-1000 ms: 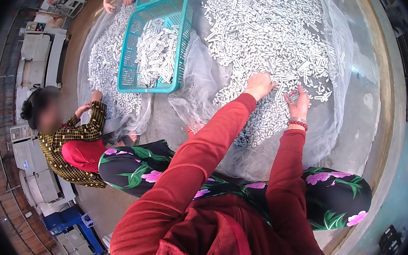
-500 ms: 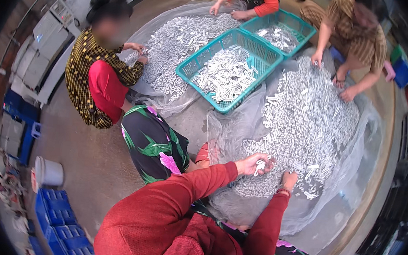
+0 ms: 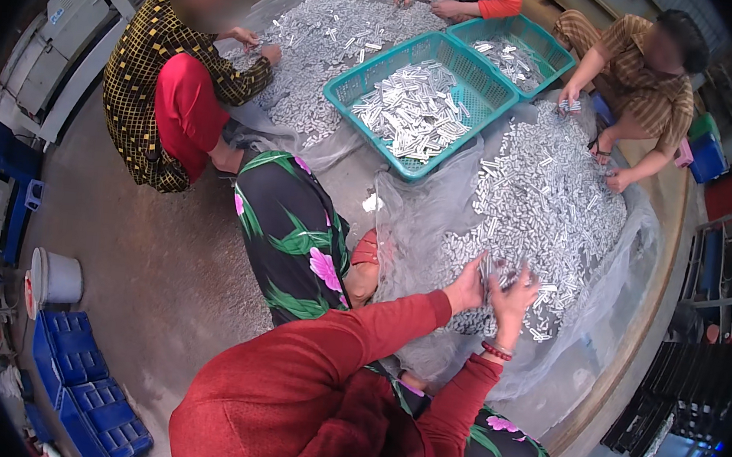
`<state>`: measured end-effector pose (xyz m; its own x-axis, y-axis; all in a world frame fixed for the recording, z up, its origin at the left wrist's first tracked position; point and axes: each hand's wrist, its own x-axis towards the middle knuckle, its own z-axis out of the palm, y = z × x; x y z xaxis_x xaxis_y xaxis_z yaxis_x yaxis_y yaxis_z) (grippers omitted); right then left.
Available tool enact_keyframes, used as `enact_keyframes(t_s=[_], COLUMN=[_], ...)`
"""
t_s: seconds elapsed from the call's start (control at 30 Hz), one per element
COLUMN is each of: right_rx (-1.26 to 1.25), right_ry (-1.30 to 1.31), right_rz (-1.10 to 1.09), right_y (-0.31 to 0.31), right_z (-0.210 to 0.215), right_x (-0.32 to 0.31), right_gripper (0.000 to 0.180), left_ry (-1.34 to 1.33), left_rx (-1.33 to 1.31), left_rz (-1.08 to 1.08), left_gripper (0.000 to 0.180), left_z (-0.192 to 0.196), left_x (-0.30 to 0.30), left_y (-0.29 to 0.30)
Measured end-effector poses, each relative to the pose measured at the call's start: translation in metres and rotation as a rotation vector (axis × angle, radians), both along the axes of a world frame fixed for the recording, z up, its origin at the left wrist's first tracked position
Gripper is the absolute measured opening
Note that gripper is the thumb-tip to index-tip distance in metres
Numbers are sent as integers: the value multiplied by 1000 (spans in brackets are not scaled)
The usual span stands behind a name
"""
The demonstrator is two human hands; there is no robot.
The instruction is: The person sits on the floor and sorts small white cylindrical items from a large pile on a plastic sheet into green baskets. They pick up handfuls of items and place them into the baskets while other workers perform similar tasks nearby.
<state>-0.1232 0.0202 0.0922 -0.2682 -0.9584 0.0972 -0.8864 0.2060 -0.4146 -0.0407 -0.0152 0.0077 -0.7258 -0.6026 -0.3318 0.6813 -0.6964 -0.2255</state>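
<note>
A wide heap of small grey-white elongated pieces (image 3: 552, 188) lies on a translucent net sheet (image 3: 425, 203) in front of me. Over the heap's near edge, my left hand (image 3: 467, 288) is closed around some of these pieces, which show blurred at its fingertips. Close on its right is my right hand (image 3: 512, 304), raised above the pieces with its fingers spread and slightly smeared. I make out nothing held in it. Beyond the heap, a teal plastic basket (image 3: 365, 137) contains many loose white strip-like pieces (image 3: 411, 111).
A second teal basket (image 3: 553, 75) adjoins the first. Co-workers crouch at the left (image 3: 147, 96), far side (image 3: 490, 0) and right (image 3: 657, 89), their hands at the heaps. Another heap (image 3: 310, 67) lies far left. Blue plastic bins (image 3: 94, 396) and a white bucket (image 3: 57, 275) stand lower left.
My right hand has lifted off the heap and come up beside my left, its fingers spreading. My left hand has moved slightly forward. The whole view has shifted a little.
</note>
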Motion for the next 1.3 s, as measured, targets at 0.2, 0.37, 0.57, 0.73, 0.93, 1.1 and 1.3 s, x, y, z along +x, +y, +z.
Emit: enact_keyframes(t_s=[0.2,0.37,0.57,0.73,0.93,1.1,1.3], right_rx=[-293,-382,-361,-234,163,40,102], right_ry=[-296,-1022,-1306,-1279,346,-286,-469], right_rz=[-100,-486,-524,-751,-217,-869,-586], right_y=[-3,9,-5,-29,-52,-60,-48], right_z=[24,22,-15,-83,-228,-170,-113], right_x=[-65,-89,-86,-146,-205,-132,-94], right_gripper=[65,59,64,71,32,70,66], left_ry=[84,17,-227,-934,-2122,-2411,-2523], left_rx=[-312,-92,48,-242,-1527,-868,-839], left_rz=[598,486,85,-125,-669,-655,-510], left_gripper=[55,63,51,47,42,71,70], left_z=[111,109,-3,-9,-155,-118,-93], left_x=[67,89,21,-28,-13,-63,-82], left_y=[-120,-183,-148,-121,-156,-117,-95])
